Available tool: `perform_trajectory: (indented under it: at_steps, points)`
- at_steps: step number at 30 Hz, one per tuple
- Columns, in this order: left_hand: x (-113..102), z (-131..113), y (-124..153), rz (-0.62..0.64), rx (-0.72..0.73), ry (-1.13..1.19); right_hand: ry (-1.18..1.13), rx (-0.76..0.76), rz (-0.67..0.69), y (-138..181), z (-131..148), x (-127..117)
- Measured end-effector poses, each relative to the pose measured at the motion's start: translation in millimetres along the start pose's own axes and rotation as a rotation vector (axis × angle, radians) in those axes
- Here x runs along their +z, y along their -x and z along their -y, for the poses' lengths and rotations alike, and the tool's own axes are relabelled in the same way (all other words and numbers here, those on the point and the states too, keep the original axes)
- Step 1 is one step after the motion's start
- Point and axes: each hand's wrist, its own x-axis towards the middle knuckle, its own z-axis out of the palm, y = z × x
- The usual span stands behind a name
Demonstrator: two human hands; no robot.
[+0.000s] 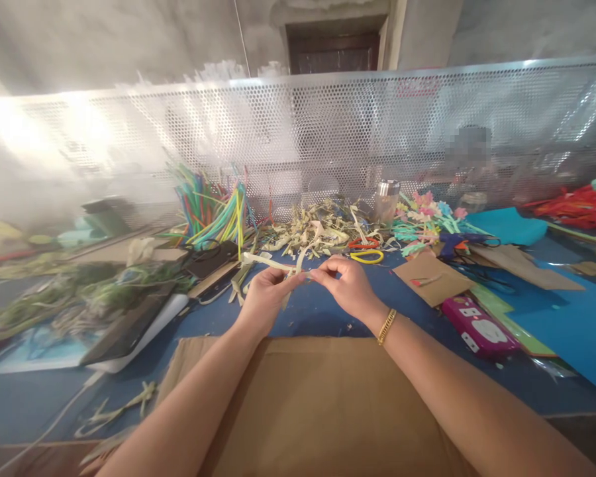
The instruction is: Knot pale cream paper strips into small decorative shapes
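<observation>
My left hand (264,296) is closed, thumb and fingers pinching a pale, flat leaf strip (259,259) in front of me. One end of it sticks out to the left, and another length stands up between the hands. Meeting it from the other side, my right hand (345,283) pinches the strip close to the left fingertips and wears a gold bracelet (386,326). The fingers partly hide where the strip is folded or crossed. Just beyond the hands lies a heap of curled pale leaf pieces (322,225), beside a yellow loop (367,256).
A cardboard sheet (328,404) lies under my forearms on the blue table (322,318). Coloured pipe cleaners (213,209) stand behind on the left; a tumbler (387,199), paper flowers (430,212) and a purple box (479,328) are right. Behind a perforated metal screen (258,132) sits a person.
</observation>
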Motion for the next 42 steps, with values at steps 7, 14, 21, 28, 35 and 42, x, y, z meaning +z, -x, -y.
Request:
perform_trajectory:
  at_steps: [7, 14, 21, 28, 35, 42]
  points:
    - [-1, -2, 1, -0.070, -0.003, -0.087, 0.066, -0.035, -0.052, -3, -1, -4]
    - [-4, 0, -1, -0.016, 0.033, -0.171, 0.218, -0.072, -0.117, -3, -1, -7]
    - [1, 0, 2, -0.131, 0.247, -0.268, 0.540, -0.387, -0.354, 16, 30, -10]
    - [0, -9, 17, -0.067, 0.455, -0.689, 0.646, -0.497, -0.184, 30, 44, 4]
    - [1, -12, 21, 0.011, 0.532, -0.780, 0.667, -0.573, -0.123, 35, 44, 6]
    - [0, -16, 26, 0.053, 0.473, -0.757, 0.583, -0.734, -0.189, 39, 41, 13]
